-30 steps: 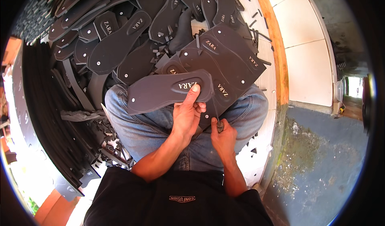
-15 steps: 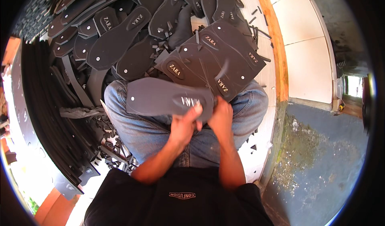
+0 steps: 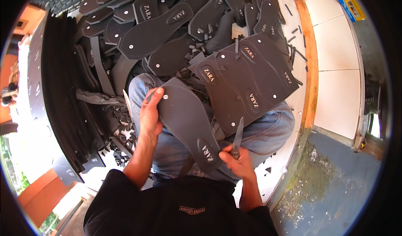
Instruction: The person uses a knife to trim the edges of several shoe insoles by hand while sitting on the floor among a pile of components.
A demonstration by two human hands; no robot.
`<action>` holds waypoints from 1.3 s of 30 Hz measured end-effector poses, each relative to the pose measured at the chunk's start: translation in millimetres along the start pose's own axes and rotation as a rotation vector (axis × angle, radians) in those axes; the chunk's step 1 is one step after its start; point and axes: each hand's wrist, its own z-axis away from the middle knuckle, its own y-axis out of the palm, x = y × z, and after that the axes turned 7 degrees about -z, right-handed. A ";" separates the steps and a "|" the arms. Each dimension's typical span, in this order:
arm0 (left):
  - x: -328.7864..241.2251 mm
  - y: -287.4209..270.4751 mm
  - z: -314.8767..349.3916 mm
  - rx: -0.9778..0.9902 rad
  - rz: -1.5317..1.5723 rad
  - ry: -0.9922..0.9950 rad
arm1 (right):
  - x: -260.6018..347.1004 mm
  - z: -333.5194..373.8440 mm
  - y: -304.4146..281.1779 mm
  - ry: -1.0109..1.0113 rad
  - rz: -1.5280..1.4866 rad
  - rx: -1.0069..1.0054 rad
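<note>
A dark grey shoe sole piece (image 3: 184,118) slants across my lap, its heel end with raised pad toward me. My left hand (image 3: 150,112) grips its far left edge, thumb on top near a small white dot. In my right hand (image 3: 238,160) is a knife (image 3: 238,136), blade pointing up and away. The fingers of that hand also touch the sole's heel edge. Just beyond, a dark sheet (image 3: 238,85) marked with several sole outlines rests over my right knee.
Loose cut soles (image 3: 155,30) lie heaped ahead. At the left stands a tall stack of dark sheets (image 3: 63,89). Small offcuts (image 3: 121,144) litter the floor beside my left leg. A wooden strip (image 3: 310,68) edges the white tiles (image 3: 335,51) on the right.
The sole has turned from lying crosswise to slanting, heel end toward me. My left hand has moved from the heel to its far end. The knife now shows plainly in my right hand.
</note>
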 end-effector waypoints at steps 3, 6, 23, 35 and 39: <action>-23.9 11.5 11.8 0.210 -0.188 -0.123 | 5.7 -8.2 10.5 -0.197 0.302 -0.140; -31.0 30.6 33.2 0.307 -0.307 -0.169 | 16.4 -18.9 13.8 -0.298 0.585 -0.229; -32.1 50.3 38.1 0.521 -0.501 -0.240 | 32.6 -21.5 -1.4 -0.234 0.710 -0.134; 2.9 47.2 47.6 0.485 -0.496 -0.466 | 82.8 -68.9 -4.9 -0.065 0.098 0.070; 70.8 21.9 47.3 0.426 0.156 -0.506 | 69.0 -71.7 -15.4 -0.373 -0.330 -0.419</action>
